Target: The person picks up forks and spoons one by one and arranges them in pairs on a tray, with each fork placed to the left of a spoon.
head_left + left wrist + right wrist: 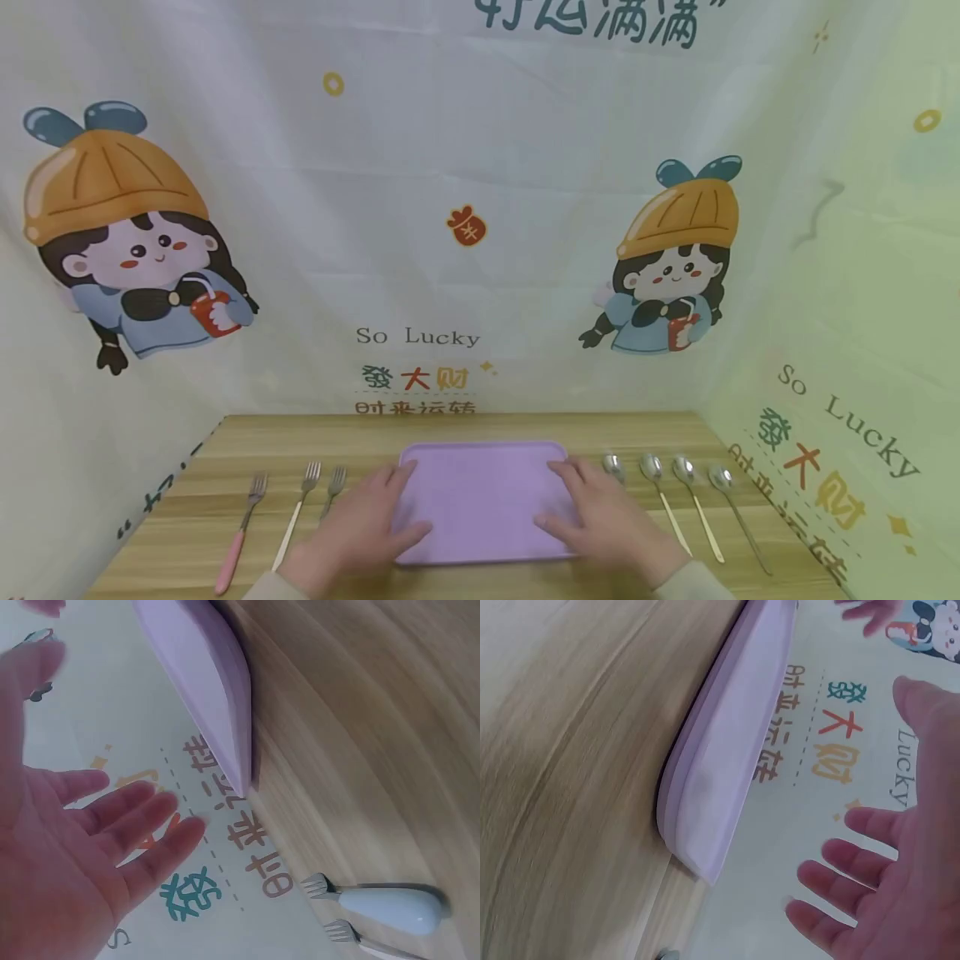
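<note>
A light purple rectangular tray [483, 500] lies flat on the wooden table between both hands. My left hand [360, 529] hovers by its left edge, fingers spread and holding nothing. On the opposite side, my right hand [611, 517] is held the same way, thumb apart from the fingers. Both wrist views show a gap between each palm and the tray. From the left wrist, the left hand [82, 855] appears with relaxed, straight fingers; the right hand [885, 870] looks alike from its own wrist.
Left of the tray lie a pink-handled fork [242, 533], a light-handled fork [298, 517] and a third fork [335, 483], partly covered by the left hand. Several metal spoons [663, 496] lie at the right. A printed cloth [420, 275] hangs behind the table [315, 429].
</note>
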### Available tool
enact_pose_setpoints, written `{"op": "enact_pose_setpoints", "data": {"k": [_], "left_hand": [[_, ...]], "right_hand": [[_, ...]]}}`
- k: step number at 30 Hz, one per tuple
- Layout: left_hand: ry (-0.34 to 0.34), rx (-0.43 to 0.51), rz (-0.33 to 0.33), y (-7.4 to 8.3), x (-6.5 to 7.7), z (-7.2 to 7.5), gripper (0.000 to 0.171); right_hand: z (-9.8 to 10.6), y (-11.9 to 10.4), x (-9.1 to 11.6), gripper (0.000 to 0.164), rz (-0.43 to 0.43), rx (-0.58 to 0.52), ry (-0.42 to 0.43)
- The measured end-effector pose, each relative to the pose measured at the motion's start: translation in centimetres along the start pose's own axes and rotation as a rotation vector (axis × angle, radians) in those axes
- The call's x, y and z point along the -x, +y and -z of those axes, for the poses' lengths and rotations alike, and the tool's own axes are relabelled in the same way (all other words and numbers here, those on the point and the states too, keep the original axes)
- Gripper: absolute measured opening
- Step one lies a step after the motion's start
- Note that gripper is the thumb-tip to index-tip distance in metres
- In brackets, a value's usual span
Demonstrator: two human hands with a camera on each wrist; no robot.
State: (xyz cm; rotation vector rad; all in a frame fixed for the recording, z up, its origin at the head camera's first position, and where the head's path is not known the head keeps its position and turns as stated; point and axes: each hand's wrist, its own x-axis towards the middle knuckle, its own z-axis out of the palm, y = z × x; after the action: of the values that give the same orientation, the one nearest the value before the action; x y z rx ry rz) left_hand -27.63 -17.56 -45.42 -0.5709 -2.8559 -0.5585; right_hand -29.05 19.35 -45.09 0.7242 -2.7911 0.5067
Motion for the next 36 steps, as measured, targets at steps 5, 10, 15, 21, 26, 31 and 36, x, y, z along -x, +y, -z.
{"op": "enact_pose_setpoints", "data": {"k": [5,10,15,21,26,31,36], "left_hand": [[0.001,0.06,0.107,-0.4,-1.0,-0.1,0.07],[-0.023,0.14,0.221,-1.2,-2.2,-0.7,0.045],[-0.105,0.181,0.275,-2.0,-2.8,-1.1,0.018],[-0.163,0.179,0.312,-2.9,-3.4,-1.6,0.031],[-0.195,0.154,0.303,-3.4,-3.7,-1.9,0.023],[-0.205,0.15,0.29,-3.4,-3.7,-2.0,0.017],[-0.204,0.143,0.283,-3.4,-3.7,-2.2,0.016]], "right_hand": [[0.4,0.5,-0.2,0.074,-0.06,-0.008,0.014],[0.4,1.3,-0.3,0.069,-0.088,-0.006,0.028],[0.6,2.1,-0.2,0.062,-0.134,-0.024,0.042],[0.8,3.4,0.0,0.064,-0.175,-0.021,0.053],[0.8,4.4,0.1,0.065,-0.185,-0.028,0.057],[0.9,5.1,0.4,0.065,-0.219,-0.02,0.041],[1.1,5.6,0.7,0.063,-0.233,-0.017,0.042]]}}
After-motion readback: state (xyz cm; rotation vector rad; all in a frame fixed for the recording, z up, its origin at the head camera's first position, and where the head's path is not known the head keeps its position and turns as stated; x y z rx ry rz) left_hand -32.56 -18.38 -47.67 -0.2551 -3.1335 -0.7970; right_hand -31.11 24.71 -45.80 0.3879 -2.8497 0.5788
